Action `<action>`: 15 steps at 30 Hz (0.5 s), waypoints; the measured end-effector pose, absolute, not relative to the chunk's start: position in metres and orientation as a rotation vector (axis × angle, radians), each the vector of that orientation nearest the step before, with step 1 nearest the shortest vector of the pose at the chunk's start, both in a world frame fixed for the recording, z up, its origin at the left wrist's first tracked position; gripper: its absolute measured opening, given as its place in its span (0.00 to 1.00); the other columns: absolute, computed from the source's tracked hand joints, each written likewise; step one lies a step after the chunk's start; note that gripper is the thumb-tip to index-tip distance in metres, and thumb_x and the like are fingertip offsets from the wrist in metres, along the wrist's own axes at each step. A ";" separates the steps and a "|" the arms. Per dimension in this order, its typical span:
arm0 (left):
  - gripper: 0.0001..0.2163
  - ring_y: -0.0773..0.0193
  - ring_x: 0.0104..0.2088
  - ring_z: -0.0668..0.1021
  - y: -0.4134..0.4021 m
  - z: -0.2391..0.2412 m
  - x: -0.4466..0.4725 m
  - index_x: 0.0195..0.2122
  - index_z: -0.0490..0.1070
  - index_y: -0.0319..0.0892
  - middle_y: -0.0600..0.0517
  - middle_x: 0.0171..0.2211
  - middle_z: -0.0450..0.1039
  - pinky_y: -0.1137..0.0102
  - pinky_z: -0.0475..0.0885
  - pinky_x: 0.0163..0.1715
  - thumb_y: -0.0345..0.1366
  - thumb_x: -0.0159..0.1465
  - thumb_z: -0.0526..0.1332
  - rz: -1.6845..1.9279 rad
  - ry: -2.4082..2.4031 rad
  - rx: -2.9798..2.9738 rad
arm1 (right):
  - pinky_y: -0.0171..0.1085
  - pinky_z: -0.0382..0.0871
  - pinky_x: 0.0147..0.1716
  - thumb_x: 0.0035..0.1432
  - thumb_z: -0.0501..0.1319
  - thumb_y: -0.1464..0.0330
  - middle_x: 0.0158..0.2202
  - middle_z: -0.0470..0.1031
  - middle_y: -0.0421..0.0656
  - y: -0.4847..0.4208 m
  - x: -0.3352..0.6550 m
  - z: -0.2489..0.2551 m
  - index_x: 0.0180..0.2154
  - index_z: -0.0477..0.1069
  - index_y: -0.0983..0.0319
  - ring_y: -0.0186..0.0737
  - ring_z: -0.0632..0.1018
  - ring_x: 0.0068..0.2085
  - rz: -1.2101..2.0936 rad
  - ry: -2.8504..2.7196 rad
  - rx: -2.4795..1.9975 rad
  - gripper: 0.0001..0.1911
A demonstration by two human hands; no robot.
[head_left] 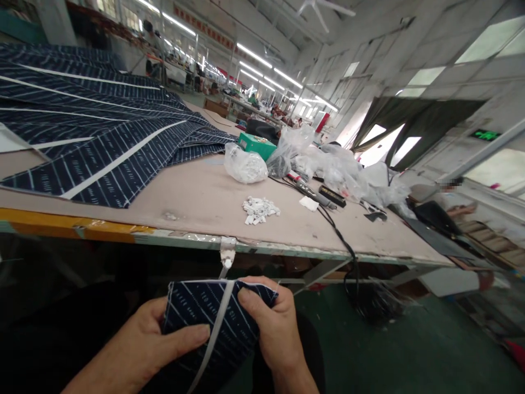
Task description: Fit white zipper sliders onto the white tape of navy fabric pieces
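Between my hands is a navy fabric piece point(194, 312) with thin white stripes, small lettering and a pale band across it. My left hand point(151, 339) grips its left side, the thumb lying over the front. At the upper right corner, my right hand point(274, 323) pinches the cloth between thumb and fingers. The piece hangs in front of the table's edge, over my lap. On the table point(197, 202), a small heap of white tags or clips point(260, 210) lies beyond my hands. Matching striped fabric point(118, 156) is spread in layers at the left.
A metal clamp point(227, 253) sits on the table's front edge. Toward the back are a clear plastic bag point(245, 164), a green box point(257, 145) and crumpled plastic point(340, 167). A grey handheld tool point(314, 192) lies near black cables point(338, 232) that droop over the edge.
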State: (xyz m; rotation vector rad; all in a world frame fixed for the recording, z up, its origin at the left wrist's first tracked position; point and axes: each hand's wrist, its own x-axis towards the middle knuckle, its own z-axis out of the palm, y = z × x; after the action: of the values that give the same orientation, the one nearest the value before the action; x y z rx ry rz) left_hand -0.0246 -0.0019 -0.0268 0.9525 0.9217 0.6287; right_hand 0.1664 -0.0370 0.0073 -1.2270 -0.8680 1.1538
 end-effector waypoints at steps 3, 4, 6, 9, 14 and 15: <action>0.18 0.55 0.31 0.83 0.000 -0.011 -0.015 0.36 0.85 0.47 0.52 0.29 0.86 0.68 0.77 0.33 0.52 0.49 0.78 0.759 0.964 1.007 | 0.33 0.71 0.31 0.52 0.74 0.60 0.29 0.83 0.42 -0.040 0.169 0.002 0.33 0.86 0.59 0.37 0.77 0.29 1.085 -0.965 -1.284 0.10; 0.17 0.57 0.31 0.82 0.001 -0.006 -0.012 0.35 0.85 0.47 0.53 0.28 0.84 0.70 0.75 0.32 0.52 0.50 0.77 0.780 0.987 1.026 | 0.33 0.71 0.31 0.52 0.74 0.61 0.28 0.83 0.42 -0.041 0.169 0.001 0.33 0.86 0.59 0.37 0.77 0.29 1.085 -0.980 -1.296 0.09; 0.17 0.60 0.29 0.79 0.002 0.000 -0.007 0.31 0.84 0.45 0.54 0.25 0.82 0.71 0.72 0.29 0.53 0.52 0.75 0.785 1.031 1.050 | 0.33 0.71 0.29 0.48 0.75 0.62 0.28 0.83 0.42 -0.041 0.169 0.001 0.34 0.87 0.59 0.37 0.77 0.28 1.132 -0.978 -1.302 0.10; 0.17 0.59 0.29 0.78 0.003 0.004 -0.003 0.29 0.84 0.44 0.53 0.24 0.80 0.70 0.70 0.30 0.53 0.53 0.74 0.723 1.025 1.057 | 0.33 0.71 0.29 0.43 0.77 0.65 0.28 0.82 0.41 -0.041 0.170 0.003 0.34 0.87 0.58 0.37 0.77 0.28 1.171 -0.977 -1.257 0.12; 0.16 0.62 0.27 0.75 0.006 0.008 0.002 0.25 0.83 0.41 0.52 0.23 0.79 0.71 0.69 0.29 0.50 0.50 0.76 0.708 0.989 0.905 | 0.34 0.71 0.31 0.56 0.72 0.72 0.29 0.80 0.40 -0.045 0.171 0.003 0.34 0.86 0.55 0.37 0.78 0.30 0.856 -1.263 -1.108 0.05; 0.16 0.63 0.26 0.75 0.007 0.008 0.003 0.23 0.82 0.41 0.52 0.22 0.78 0.72 0.69 0.28 0.50 0.47 0.78 0.708 0.990 0.830 | 0.34 0.71 0.31 0.58 0.70 0.73 0.29 0.79 0.41 -0.047 0.171 0.002 0.36 0.86 0.55 0.37 0.78 0.30 0.777 -1.356 -1.065 0.08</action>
State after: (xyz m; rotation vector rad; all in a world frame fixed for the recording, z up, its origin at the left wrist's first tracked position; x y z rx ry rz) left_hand 0.0027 0.0066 0.0084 0.8296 0.9897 0.7076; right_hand 0.1707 -0.0468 0.0023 -1.0648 -1.3557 0.7773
